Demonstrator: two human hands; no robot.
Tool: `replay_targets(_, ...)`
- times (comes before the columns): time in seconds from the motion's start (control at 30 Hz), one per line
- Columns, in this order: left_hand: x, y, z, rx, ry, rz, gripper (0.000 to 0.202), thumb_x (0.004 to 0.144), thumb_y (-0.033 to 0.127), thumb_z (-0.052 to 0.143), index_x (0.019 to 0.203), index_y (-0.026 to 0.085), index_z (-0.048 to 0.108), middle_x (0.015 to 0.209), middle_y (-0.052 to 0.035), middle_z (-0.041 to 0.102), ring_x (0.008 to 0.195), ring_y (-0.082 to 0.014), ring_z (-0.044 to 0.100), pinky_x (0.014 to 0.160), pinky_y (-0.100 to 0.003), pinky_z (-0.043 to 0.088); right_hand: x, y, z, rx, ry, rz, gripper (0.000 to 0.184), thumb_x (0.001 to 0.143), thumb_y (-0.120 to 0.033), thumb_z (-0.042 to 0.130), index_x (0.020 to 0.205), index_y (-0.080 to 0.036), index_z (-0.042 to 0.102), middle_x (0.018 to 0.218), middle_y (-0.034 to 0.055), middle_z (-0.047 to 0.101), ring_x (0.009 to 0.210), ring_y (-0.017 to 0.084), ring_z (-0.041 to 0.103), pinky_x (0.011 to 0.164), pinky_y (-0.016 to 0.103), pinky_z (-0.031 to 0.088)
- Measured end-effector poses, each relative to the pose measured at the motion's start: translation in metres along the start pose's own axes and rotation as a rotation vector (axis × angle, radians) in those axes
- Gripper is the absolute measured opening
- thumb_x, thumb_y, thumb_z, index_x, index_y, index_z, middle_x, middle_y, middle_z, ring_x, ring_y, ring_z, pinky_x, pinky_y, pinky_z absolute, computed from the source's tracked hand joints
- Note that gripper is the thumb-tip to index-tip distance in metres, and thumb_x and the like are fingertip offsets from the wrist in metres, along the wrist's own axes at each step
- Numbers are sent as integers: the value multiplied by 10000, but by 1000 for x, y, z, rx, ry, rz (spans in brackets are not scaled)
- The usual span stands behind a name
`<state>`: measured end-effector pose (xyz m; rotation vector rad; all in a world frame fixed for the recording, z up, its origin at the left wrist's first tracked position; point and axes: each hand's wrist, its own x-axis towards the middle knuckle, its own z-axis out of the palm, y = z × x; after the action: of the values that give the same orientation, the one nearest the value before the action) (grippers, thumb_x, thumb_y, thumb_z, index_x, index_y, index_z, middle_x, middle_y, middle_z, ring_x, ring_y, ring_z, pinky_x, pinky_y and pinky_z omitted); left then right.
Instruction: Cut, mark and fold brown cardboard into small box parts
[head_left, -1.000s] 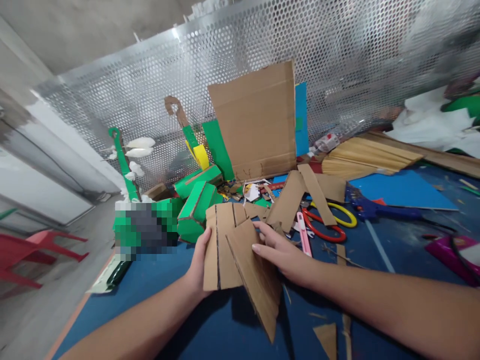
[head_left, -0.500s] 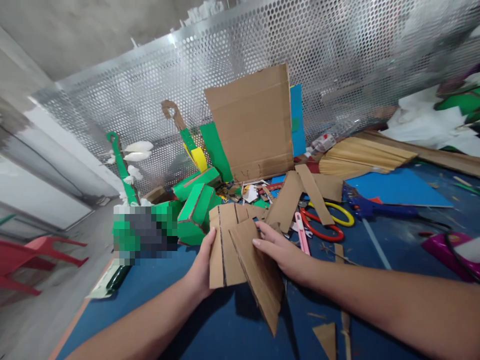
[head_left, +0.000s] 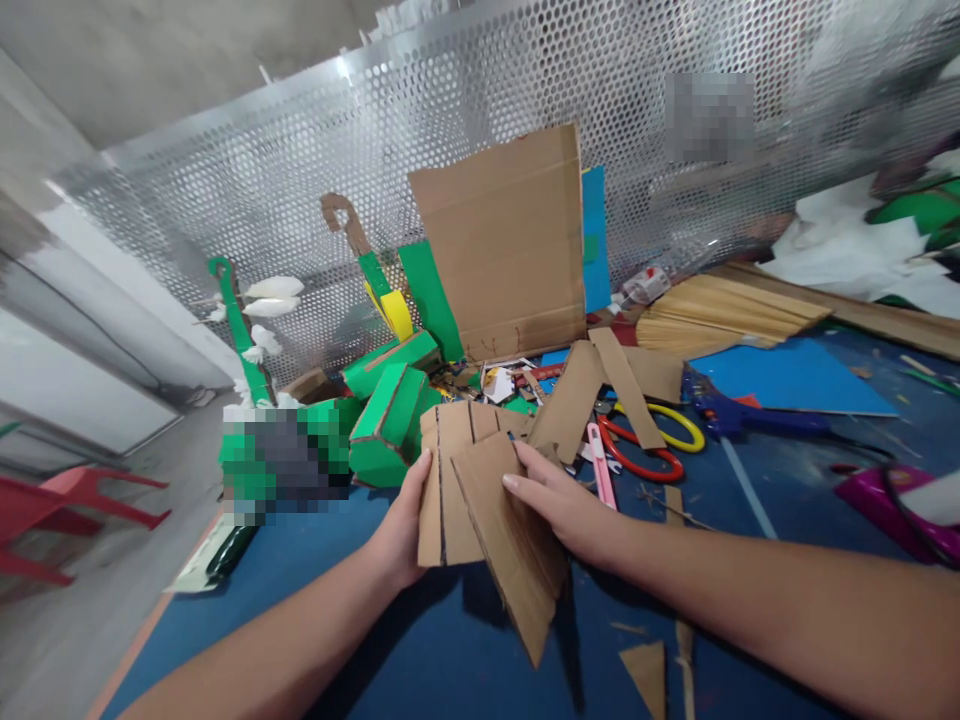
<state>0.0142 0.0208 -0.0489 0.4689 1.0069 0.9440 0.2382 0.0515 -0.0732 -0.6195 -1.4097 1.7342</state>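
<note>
Above the blue tabletop, my left hand (head_left: 409, 515) grips the left edge of a folded cardboard piece (head_left: 459, 515) with dark lines along its seams. My right hand (head_left: 559, 495) is closed on a second, pointed cardboard piece (head_left: 506, 530), thumb and fingers on its upper right side. This pointed piece overlaps the right part of the folded one and slants down toward me. Whether the two are joined, I cannot tell. The fingertips of my left hand are hidden behind the cardboard.
Beyond my hands lie green boxes (head_left: 386, 425), red-and-yellow-handled scissors (head_left: 645, 460), a pink cutter (head_left: 601, 468), cardboard strips (head_left: 626, 385) and a blue glue gun (head_left: 735, 415). A large cardboard sheet (head_left: 506, 250) leans on a perforated metal panel (head_left: 637, 90). A red chair (head_left: 82, 500) stands left.
The pointed piece has shifted slightly up and left against the folded piece. Both hands keep their hold, and the view has moved a little.
</note>
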Motion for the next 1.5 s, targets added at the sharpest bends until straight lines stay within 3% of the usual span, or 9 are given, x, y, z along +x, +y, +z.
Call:
replay_targets(0.27, 1, 1, -2, -10, 2, -24, 855, 1014, 741, 613, 1539, 66, 645, 1198, -217, 850, 1143, -391, 820, 1050, -462, 591, -1, 0, -1, -58, -11, 4, 738, 1018, -634, 678, 1621, -238, 523, 1581, 159, 653, 1501, 360, 577, 1316, 570, 379)
replay_targets(0.47, 1, 1, -3, 8, 2, -13, 836, 1033, 734, 576, 1554, 83, 640, 1232, -213, 845, 1148, -382, 821, 1039, -454, 602, -1, -1, -1, -80, -10, 11, 683, 1020, -645, 662, 1563, -242, 566, 1564, 149, 666, 1491, 362, 584, 1313, 584, 383)
replay_targets(0.67, 2, 0, -7, -12, -21, -1, 814, 1036, 708, 595, 1554, 81, 647, 1252, -220, 838, 1176, -384, 813, 1128, -476, 573, -1, 3, -3, -107, -8, -21, 590, 1034, -625, 662, 1464, -224, 606, 1569, 145, 661, 1477, 341, 598, 1295, 553, 414)
replay_targets(0.83, 1, 1, -5, -14, 21, 16, 798, 1041, 681, 606, 1551, 68, 644, 1223, -223, 843, 1111, -373, 830, 1084, -465, 603, -1, 2, -2, -130, -7, -22, 599, 1033, -633, 657, 1450, -207, 600, 1575, 155, 650, 1464, 334, 604, 1286, 532, 421)
replay_targets(1.07, -1, 1, -1, 4, 36, 43, 774, 1049, 655, 610, 1562, 76, 638, 1234, -220, 840, 1103, -366, 833, 1043, -451, 633, 0, 2, -4, -182, -4, -29, 645, 1020, -682, 652, 1459, -211, 612, 1560, 146, 664, 1454, 333, 602, 1311, 535, 384)
replay_targets(1.27, 0, 1, -6, -34, -42, 26, 756, 1050, 619, 621, 1594, 95, 610, 1232, -218, 842, 1103, -375, 836, 1044, -463, 635, -3, 2, -1, -186, 3, -50, 677, 1019, -691, 652, 1506, -223, 604, 1588, 140, 647, 1474, 324, 596, 1308, 507, 396)
replay_targets(1.5, -3, 1, -1, -24, -8, 22, 783, 1055, 644, 613, 1583, 65, 607, 1156, -215, 858, 1024, -358, 851, 984, -430, 641, -4, 2, 1, -167, -16, -80, 720, 1036, -663, 651, 1612, -246, 537, 1620, 138, 630, 1515, 315, 573, 1329, 508, 375)
